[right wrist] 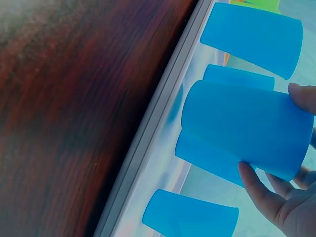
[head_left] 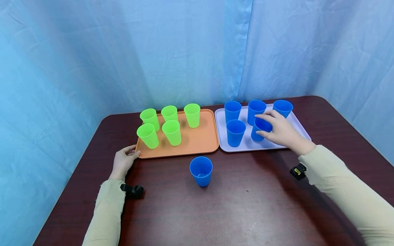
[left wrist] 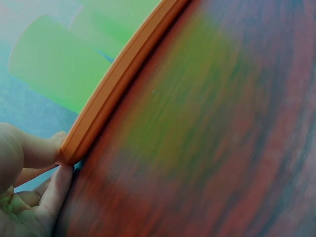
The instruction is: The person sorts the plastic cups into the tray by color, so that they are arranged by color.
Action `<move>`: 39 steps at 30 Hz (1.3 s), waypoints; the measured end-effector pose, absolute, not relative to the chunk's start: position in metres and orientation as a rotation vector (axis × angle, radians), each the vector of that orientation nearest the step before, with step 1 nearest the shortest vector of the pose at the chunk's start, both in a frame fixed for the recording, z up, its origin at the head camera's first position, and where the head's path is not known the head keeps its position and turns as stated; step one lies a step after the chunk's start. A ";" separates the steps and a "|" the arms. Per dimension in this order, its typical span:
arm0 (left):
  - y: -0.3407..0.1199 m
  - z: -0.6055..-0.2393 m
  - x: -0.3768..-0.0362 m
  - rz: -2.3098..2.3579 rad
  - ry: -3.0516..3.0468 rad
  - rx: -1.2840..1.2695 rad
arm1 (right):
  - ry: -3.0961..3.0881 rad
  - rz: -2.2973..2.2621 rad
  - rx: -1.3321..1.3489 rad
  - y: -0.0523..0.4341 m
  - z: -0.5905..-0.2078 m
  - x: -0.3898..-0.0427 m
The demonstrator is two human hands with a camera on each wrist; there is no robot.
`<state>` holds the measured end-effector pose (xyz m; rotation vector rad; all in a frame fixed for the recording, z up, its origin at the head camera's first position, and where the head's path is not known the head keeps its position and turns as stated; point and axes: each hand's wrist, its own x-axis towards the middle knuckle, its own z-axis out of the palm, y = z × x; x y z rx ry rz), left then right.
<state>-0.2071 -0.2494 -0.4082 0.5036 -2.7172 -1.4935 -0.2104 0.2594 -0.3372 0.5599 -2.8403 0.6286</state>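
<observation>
My left hand (head_left: 123,160) pinches the near left corner of an orange tray (head_left: 200,140); the left wrist view has thumb and a finger at its rim (left wrist: 106,86). Several green cups (head_left: 193,116) stand upright on that tray, grouped toward its left and back. At the right, my right hand (head_left: 283,131) holds a blue cup (right wrist: 242,123) near its rim, thumb on one side and fingers on the other. This cup is over the near part of a lilac tray (head_left: 247,141). Around it on the lilac tray stand several more blue cups (head_left: 235,133).
One blue cup (head_left: 201,172) stands alone on the dark wooden table (head_left: 221,212), in front of where the two trays meet. Light blue curtains (head_left: 184,51) hang behind the table and along its sides.
</observation>
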 end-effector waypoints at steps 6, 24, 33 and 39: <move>-0.250 -0.408 -0.206 -1.492 -2.723 0.501 | -2.924 0.649 0.503 0.259 -0.335 -0.216; -0.249 -0.408 -0.208 -1.490 -2.730 0.471 | -3.053 0.575 0.481 0.258 -0.332 -0.223; -0.247 -0.408 -0.208 -1.495 -2.725 0.495 | -3.091 0.571 0.481 0.258 -0.331 -0.225; -0.247 -0.408 -0.207 -1.499 -2.731 0.501 | -3.096 0.551 0.483 0.259 -0.330 -0.227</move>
